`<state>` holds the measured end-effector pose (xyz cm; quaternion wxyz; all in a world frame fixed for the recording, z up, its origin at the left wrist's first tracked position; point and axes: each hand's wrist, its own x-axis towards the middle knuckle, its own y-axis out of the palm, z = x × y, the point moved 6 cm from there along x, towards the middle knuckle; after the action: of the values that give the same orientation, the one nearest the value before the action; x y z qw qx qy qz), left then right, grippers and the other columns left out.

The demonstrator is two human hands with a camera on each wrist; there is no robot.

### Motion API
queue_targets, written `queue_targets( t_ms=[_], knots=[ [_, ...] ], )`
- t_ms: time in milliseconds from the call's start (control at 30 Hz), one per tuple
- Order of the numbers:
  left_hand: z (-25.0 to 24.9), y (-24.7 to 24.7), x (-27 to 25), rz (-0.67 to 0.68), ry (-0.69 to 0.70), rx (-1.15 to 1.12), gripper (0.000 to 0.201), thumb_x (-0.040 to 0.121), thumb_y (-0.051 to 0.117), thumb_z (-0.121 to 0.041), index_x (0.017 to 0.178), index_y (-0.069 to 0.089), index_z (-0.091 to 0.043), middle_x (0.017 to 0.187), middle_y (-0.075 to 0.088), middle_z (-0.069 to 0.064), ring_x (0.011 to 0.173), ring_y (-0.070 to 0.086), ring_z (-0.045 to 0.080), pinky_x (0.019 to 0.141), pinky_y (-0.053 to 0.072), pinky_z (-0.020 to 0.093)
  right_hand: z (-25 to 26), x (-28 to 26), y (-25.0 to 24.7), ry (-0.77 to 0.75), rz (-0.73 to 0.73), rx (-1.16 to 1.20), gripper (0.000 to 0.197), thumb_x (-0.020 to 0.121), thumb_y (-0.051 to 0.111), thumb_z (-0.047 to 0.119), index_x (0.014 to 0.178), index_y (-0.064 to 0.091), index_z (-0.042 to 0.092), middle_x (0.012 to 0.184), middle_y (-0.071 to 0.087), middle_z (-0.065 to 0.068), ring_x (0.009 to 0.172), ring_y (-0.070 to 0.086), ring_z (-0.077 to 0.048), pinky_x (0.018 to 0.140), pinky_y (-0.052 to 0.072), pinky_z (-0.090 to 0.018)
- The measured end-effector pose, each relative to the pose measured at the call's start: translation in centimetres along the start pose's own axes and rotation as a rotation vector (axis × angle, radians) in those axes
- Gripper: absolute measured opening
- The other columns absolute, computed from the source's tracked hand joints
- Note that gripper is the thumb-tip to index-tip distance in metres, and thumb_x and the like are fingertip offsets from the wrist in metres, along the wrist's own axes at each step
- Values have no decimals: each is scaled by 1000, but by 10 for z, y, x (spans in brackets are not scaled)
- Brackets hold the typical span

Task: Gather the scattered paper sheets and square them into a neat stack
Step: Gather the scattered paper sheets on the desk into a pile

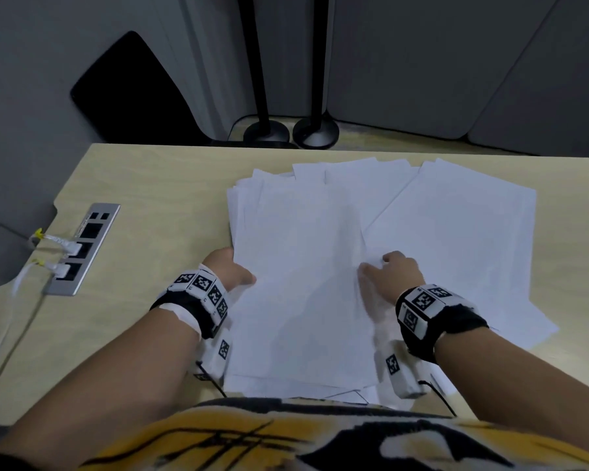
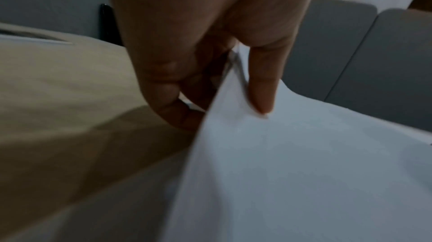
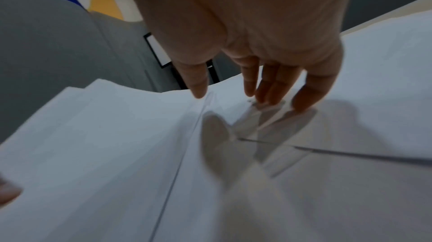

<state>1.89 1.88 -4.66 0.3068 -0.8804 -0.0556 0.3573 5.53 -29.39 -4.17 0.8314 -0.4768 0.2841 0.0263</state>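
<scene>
Several white paper sheets [image 1: 303, 266] lie overlapped on the wooden desk [image 1: 143, 205], fanned out toward the right [image 1: 456, 232]. My left hand [image 1: 230, 270] grips the left edge of the upper bundle, thumb on top and fingers curled beneath, as the left wrist view shows at the paper edge [image 2: 233, 107]. My right hand [image 1: 388, 270] rests on the sheets right of the bundle. In the right wrist view its fingertips [image 3: 268, 96] touch the paper [image 3: 117, 144] with straight, spread fingers.
A metal socket panel [image 1: 82, 249] with plugged white cables [image 1: 21, 277] is set into the desk's left part. Two black pole bases [image 1: 289, 132] stand behind the desk's far edge. A dark chair [image 1: 126, 93] sits at the back left. Grey partition walls enclose the area.
</scene>
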Motion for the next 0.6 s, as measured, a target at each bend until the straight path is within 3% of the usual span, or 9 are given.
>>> queue_targets(
  t_ms=[133, 233, 267, 300, 367, 433, 500, 600],
  knots=[
    [6, 0, -4, 150, -36, 138, 45, 72, 81, -10, 113, 65, -7, 111, 69, 7, 104, 63, 29, 95, 48, 37, -28, 7, -19, 225, -126, -97, 64, 85, 55, 51, 131, 43, 8, 130, 41, -16, 120, 42, -37, 95, 37, -40],
    [6, 0, -6, 199, -38, 178, 50, 59, 83, -17, 105, 68, -6, 107, 71, 9, 101, 65, 30, 97, 49, 41, -59, 7, -29, 401, -228, -65, 57, 73, 61, 46, 112, 38, 10, 119, 38, -15, 113, 43, -38, 94, 36, -46],
    [5, 0, -7, 205, -31, 162, 53, 53, 80, -21, 103, 68, -7, 105, 71, 9, 101, 65, 30, 97, 49, 43, -71, 8, -33, 447, -264, -35, 61, 69, 64, 46, 110, 36, 10, 118, 37, -18, 113, 43, -40, 94, 36, -49],
    [4, 1, -6, 205, -21, 124, 54, 51, 77, -23, 103, 68, -9, 105, 71, 8, 101, 65, 29, 98, 49, 44, -82, 10, -34, 464, -258, 16, 70, 68, 67, 47, 117, 36, 9, 124, 36, -22, 118, 41, -42, 98, 35, -51],
    [3, 2, -3, 195, 1, 15, 51, 54, 73, -25, 104, 68, -14, 108, 71, 5, 104, 65, 28, 100, 48, 45, -94, 14, -36, 441, -205, 98, 87, 73, 72, 48, 136, 29, 5, 139, 31, -27, 128, 36, -44, 103, 35, -52],
    [2, 3, 1, 161, 13, -75, 45, 65, 76, -23, 109, 68, -15, 112, 70, 5, 106, 64, 28, 102, 46, 47, -99, 14, -43, 466, -248, 61, 74, 66, 73, 45, 116, 33, 8, 126, 39, -24, 117, 44, -42, 88, 39, -47],
    [-1, 6, 4, 149, 26, -98, 38, 78, 74, -18, 115, 66, -13, 115, 69, 6, 108, 63, 29, 104, 44, 47, -94, 10, -45, 482, -311, 62, 67, 59, 76, 34, 98, 25, 13, 115, 42, -19, 106, 48, -37, 83, 39, -44],
    [-5, 11, 4, 120, -8, -67, 37, 82, 72, -14, 118, 64, -9, 116, 68, 7, 108, 63, 30, 103, 45, 45, -86, 11, -44, 469, -329, 125, 68, 62, 77, 17, 113, 33, 10, 120, 43, -20, 102, 52, -37, 76, 38, -41]
  ],
)
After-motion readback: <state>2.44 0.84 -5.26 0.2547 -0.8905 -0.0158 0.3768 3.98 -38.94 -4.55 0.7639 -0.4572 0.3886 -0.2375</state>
